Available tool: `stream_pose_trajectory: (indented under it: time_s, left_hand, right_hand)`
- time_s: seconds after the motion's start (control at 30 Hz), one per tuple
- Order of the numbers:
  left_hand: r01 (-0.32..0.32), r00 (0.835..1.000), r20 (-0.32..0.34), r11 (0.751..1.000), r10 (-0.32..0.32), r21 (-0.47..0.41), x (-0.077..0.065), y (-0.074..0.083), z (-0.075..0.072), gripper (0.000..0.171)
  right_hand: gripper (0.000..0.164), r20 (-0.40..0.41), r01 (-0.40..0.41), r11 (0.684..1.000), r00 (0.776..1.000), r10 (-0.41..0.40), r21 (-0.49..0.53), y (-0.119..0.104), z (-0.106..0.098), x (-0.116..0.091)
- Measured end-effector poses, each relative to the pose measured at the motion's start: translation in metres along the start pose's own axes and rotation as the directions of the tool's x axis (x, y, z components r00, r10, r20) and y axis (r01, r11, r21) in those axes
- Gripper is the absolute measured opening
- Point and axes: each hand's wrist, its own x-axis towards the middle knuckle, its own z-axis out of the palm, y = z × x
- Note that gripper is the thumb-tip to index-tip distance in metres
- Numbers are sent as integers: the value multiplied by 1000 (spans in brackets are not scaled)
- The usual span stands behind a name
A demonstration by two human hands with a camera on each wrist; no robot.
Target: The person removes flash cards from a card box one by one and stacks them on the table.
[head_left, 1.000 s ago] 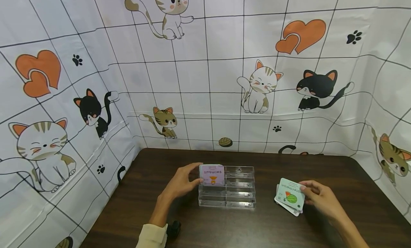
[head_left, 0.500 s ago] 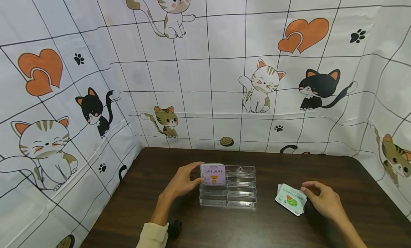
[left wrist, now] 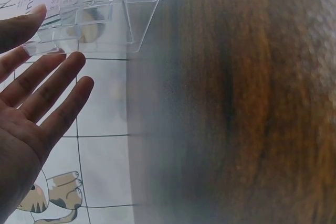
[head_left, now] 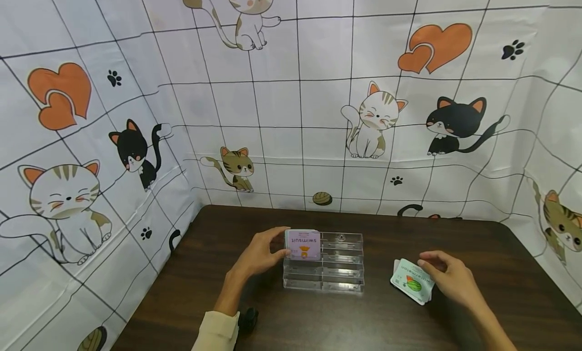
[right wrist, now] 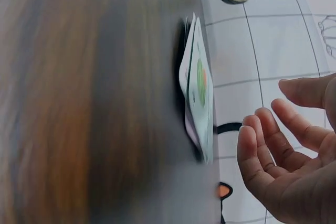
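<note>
A clear plastic tiered card holder stands on the table, its far left part covered by a purple "swimsuit" card. My left hand holds the holder's left side, thumb over the card's edge and index finger behind; the other fingers stretch out loosely in the left wrist view. To the right, a green "watermelon" card tops a small uneven pile of cards on the table. My right hand hovers just beside and above the pile, fingers loosely bent with nothing between them in the right wrist view.
The dark wooden table meets a white cloth backdrop printed with cats, hearts and paws along its back and sides. A small black object lies by the left sleeve.
My right hand has let go of the watermelon card, which now lies flatter on the pile, and has risen slightly off it. The left hand keeps its place at the card holder.
</note>
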Motion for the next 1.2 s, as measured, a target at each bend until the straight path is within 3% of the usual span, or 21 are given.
stream_pose_trajectory:
  time_s: [0.37, 0.57, 1.2]
  left_hand:
    - [7, 1000, 1, 1000, -7, 23, 0, -1, 0, 58]
    - [11, 1000, -6, 1000, -11, 25, -2, 0, 0, 59]
    - [27, 1000, 2, 999, -27, 30, 0, 1, -1, 59]
  right_hand:
    - [44, 82, -28, 986, 997, 15, 167, -30, 13, 2]
    - [45, 94, -3, 971, 995, -20, 240, -45, 19, 5]
    - [39, 100, 44, 935, 991, -85, 351, -95, 41, 18]
